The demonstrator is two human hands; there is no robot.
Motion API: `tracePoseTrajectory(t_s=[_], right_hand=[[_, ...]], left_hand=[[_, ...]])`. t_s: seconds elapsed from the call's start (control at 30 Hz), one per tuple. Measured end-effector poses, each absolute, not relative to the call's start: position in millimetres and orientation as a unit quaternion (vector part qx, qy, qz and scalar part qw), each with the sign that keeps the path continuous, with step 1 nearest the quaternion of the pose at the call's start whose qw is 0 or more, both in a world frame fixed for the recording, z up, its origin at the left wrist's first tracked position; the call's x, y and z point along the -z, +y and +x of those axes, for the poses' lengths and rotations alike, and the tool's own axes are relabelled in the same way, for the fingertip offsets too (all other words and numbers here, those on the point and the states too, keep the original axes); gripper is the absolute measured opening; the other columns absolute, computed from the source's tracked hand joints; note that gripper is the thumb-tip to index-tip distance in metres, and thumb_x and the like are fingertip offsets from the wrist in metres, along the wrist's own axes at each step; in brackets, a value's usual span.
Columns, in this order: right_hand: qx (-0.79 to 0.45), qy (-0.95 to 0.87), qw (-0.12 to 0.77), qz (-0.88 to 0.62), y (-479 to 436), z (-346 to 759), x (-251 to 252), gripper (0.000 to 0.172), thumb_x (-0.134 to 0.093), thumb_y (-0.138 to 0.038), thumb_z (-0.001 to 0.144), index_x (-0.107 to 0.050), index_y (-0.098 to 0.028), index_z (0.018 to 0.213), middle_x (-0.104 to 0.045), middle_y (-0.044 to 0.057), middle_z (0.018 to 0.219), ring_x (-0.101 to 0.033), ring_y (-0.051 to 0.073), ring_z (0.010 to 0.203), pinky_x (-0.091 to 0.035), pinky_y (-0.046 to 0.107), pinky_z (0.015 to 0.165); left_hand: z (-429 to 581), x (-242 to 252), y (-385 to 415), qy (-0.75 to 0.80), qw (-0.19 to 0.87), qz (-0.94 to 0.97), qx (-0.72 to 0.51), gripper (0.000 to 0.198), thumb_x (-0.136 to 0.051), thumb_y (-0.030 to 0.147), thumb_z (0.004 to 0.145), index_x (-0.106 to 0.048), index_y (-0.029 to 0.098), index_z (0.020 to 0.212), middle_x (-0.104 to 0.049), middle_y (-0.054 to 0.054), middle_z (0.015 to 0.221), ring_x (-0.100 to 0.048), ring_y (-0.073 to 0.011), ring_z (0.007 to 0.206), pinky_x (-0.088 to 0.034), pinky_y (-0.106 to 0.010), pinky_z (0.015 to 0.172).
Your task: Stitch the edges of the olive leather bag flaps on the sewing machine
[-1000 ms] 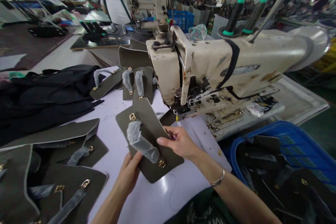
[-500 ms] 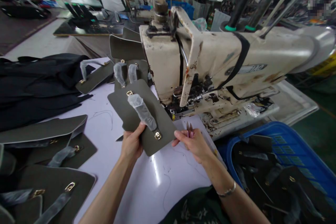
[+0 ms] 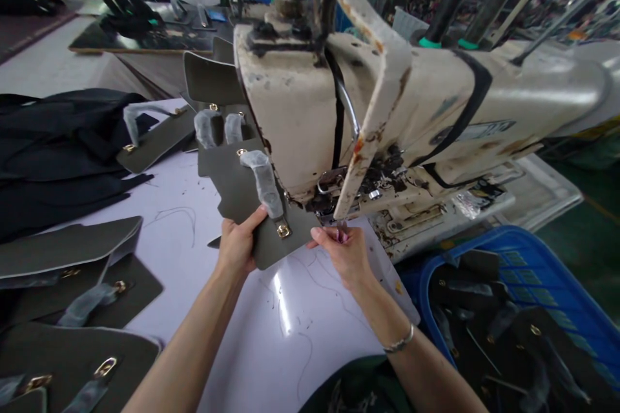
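Note:
My left hand [image 3: 237,246] grips the lower edge of an olive-grey leather bag flap [image 3: 237,190]. A strip wrapped in clear plastic [image 3: 261,182] lies along the flap and ends at a gold buckle [image 3: 283,230]. The flap's upper corner tucks against the cream industrial sewing machine [image 3: 300,100], which hides part of it. My right hand [image 3: 341,255] sits just right of the flap, its fingers pinching small pink-handled snips [image 3: 341,236]. The snips are mostly hidden by my fingers.
Several similar flaps [image 3: 72,248] and dark fabric [image 3: 58,142] lie on the white-covered table [image 3: 290,316] at left. A blue basket [image 3: 465,239] of dark flaps stands at lower right. Thread cones [image 3: 448,6] rise behind the machine.
The flap has moved up and closer to the sewing machine, and my right hand has moved nearer the flap. The view has shifted as my head moved.

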State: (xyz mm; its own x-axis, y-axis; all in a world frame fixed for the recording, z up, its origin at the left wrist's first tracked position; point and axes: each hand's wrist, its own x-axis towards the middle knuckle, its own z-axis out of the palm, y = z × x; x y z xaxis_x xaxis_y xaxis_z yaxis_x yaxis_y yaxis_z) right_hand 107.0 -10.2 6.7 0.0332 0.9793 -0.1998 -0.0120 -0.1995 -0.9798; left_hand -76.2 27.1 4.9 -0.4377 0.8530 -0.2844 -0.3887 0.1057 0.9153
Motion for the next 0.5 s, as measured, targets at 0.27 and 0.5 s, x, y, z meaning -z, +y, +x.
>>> tracePoseTrajectory(t_s=[0.27,0.5], right_hand=[[-0.545,-0.370,0.511,-0.552,-1,91,-5,0.029,-0.074,-0.044,0.079,-0.081,-0.018,0.069,-0.071,0.004,0.067,-0.060,0.017,0.069,-0.044,0.028,0.068],[-0.577,-0.310,0.524,-0.544,-1,85,-17,0.031,-0.077,-0.045,0.072,-0.079,-0.015,0.063,-0.054,0.000,0.045,-0.053,0.015,0.058,-0.043,0.028,0.062]], left_hand=[[-80,-13,55,0.523,0.470,0.302,-0.644,0.040,-0.086,0.024,0.062,-0.073,0.013,0.098,-0.078,-0.008,0.099,-0.074,-0.0260,0.086,-0.064,-0.035,0.077],[-84,-14,62,0.534,0.474,0.299,-0.634,0.043,-0.087,0.025,0.059,-0.070,0.014,0.097,-0.078,-0.009,0.095,-0.074,-0.0270,0.083,-0.063,-0.035,0.071]])
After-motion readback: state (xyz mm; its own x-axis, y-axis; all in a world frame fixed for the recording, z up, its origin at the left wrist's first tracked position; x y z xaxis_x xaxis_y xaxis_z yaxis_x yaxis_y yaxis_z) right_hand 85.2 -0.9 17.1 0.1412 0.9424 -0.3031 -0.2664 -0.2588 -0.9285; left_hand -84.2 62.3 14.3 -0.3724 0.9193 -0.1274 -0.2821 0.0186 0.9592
